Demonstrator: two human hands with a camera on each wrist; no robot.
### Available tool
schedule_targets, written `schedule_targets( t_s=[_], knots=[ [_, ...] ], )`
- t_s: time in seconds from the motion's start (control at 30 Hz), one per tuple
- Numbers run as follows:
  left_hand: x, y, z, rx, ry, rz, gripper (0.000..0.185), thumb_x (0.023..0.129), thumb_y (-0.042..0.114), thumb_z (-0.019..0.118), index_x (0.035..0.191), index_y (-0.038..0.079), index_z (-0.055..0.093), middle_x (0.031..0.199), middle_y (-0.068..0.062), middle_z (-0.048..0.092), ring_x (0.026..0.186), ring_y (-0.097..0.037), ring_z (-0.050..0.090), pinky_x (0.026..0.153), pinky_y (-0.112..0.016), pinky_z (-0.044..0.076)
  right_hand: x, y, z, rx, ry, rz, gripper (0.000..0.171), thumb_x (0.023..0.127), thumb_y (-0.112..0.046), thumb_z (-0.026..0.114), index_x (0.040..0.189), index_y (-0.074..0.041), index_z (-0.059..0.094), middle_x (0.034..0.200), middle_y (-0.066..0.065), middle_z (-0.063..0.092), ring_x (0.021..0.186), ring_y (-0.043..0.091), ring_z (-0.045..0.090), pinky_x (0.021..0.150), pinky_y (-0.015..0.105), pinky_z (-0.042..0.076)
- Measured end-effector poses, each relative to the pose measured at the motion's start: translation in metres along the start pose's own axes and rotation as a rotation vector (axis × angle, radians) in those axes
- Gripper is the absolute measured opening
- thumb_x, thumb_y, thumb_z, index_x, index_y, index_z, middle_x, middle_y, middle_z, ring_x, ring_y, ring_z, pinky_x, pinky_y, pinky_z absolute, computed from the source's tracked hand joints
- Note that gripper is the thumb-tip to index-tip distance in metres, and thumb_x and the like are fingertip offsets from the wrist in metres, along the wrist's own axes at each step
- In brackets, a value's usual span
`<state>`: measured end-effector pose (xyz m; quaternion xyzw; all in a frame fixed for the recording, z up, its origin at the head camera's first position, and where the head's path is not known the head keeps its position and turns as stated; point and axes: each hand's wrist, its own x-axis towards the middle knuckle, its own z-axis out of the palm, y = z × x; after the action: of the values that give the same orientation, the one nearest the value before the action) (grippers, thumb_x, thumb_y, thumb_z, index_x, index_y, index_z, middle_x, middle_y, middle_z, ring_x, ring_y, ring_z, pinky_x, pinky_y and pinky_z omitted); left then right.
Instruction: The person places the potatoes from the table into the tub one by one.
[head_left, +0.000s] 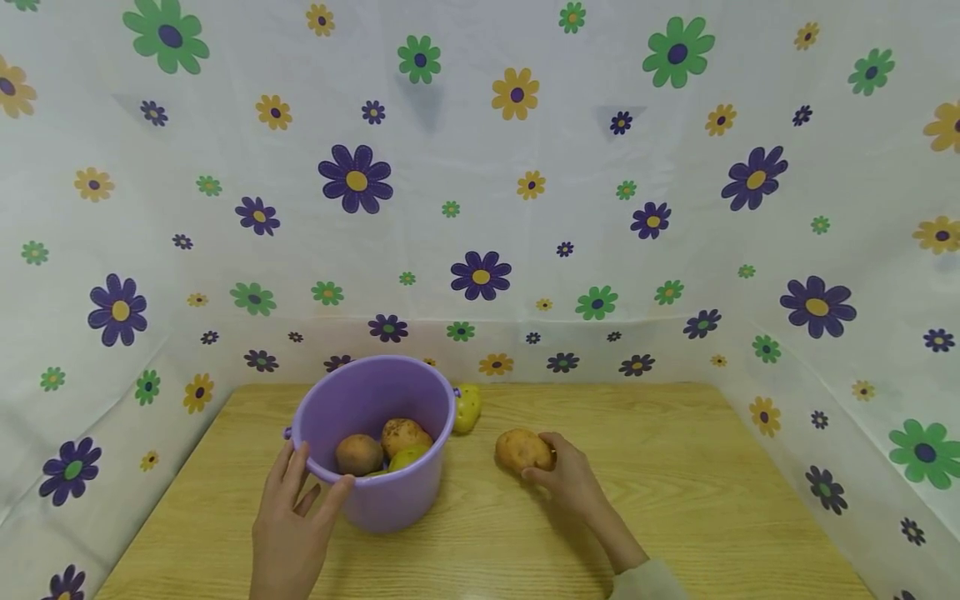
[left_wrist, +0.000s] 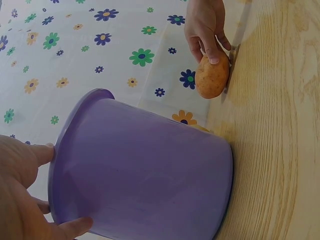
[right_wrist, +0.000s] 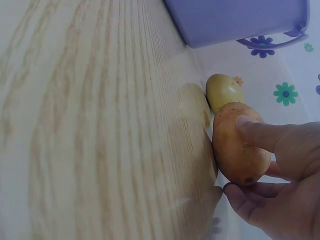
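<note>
A purple bucket (head_left: 390, 492) stands on the wooden table (head_left: 675, 500) and holds several potatoes (head_left: 358, 454). My left hand (head_left: 288, 521) clasps its near left rim, fingers on the outside wall (left_wrist: 150, 170). To the right of the bucket, my right hand (head_left: 566, 479) grips a brown potato (head_left: 521, 450) that rests on the table; in the right wrist view its fingers (right_wrist: 260, 132) curl round that potato (right_wrist: 237, 145). A yellowish potato (head_left: 467, 407) lies behind the bucket's right side, also seen as the yellowish potato (right_wrist: 223, 90) past the held one.
A flowered white cloth (head_left: 480, 183) walls in the table at the back and both sides. Bare wood stretches to the right of my right hand and along the front edge.
</note>
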<state>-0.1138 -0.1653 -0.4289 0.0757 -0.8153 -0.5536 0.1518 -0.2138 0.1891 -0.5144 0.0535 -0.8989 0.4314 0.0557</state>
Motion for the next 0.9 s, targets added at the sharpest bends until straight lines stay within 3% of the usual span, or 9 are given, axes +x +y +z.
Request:
schedule_targets(
  t_s=[0.33,0.9],
  knots=[
    [0.0002,-0.0016,0.0007,-0.017,0.012,0.014,0.089,0.094,0.037,0.079,0.161,0.001,0.031,0.17,-0.011,0.018,0.147,-0.038,0.036,0.095,0.004,0.038,0.0003,0.0008,0.0003,0.018,0.014,0.012,0.064,0.082,-0.013,0.09,0.133,0.01,0.058,0.123,0.022,0.066,0.106,0.03,0.065,0.088,0.047,0.062],
    [0.0005,-0.0013,0.0002,0.013,-0.003,-0.002,0.091,0.094,0.041,0.077,0.162,0.002,0.03,0.171,-0.01,0.016,0.148,-0.038,0.035,0.096,0.002,0.038,0.0012,0.0035,-0.0003,0.017,0.047,-0.004,0.067,0.081,-0.024,0.091,0.129,0.01,0.059,0.112,0.021,0.069,0.085,0.019,0.066,0.067,0.028,0.062]
  ],
)
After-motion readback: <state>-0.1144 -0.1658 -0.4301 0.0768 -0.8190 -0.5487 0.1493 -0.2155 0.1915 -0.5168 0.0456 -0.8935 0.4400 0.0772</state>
